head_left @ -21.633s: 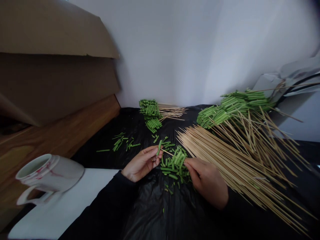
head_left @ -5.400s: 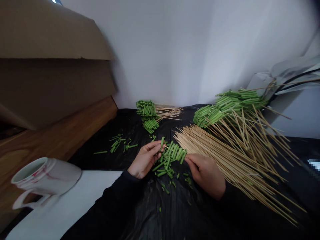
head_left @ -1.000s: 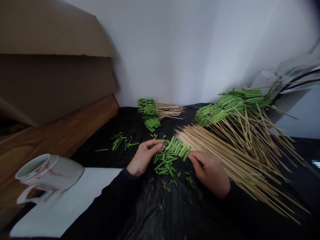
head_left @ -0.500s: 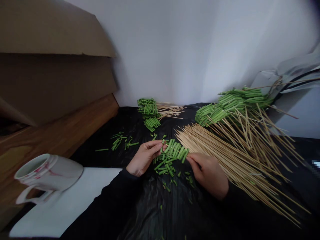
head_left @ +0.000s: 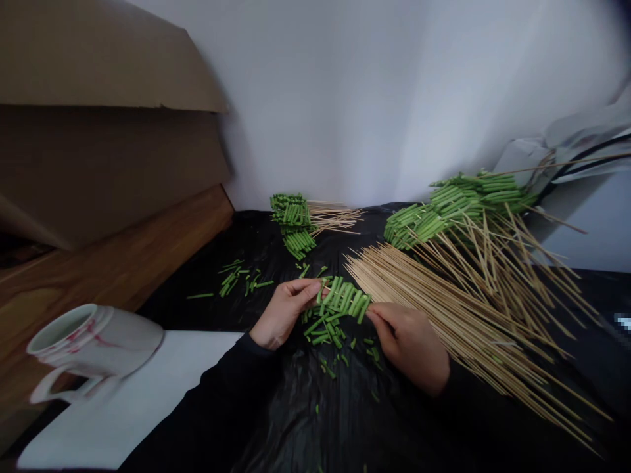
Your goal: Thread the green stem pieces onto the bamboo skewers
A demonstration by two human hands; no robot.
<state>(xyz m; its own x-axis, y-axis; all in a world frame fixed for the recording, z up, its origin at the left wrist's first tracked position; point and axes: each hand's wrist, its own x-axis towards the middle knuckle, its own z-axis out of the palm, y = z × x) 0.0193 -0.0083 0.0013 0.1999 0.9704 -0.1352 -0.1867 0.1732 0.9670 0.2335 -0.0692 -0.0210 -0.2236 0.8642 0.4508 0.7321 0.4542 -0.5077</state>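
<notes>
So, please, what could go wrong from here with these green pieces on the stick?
The left hand pinches near one end of the stick; its tip, hard to see there, might prick a finger.

The threaded green pieces could split or slip onto the loose green pieces below.

The mug stands near the left sleeve; a wide arm swing might knock it.

Kinda dim, w/ a soft glow on the flat pale-grey wall (head_left: pixel 424 118), the big brown cardboard box (head_left: pixel 108 151) v. dark down low, & side edges stretched & blurry.
</notes>
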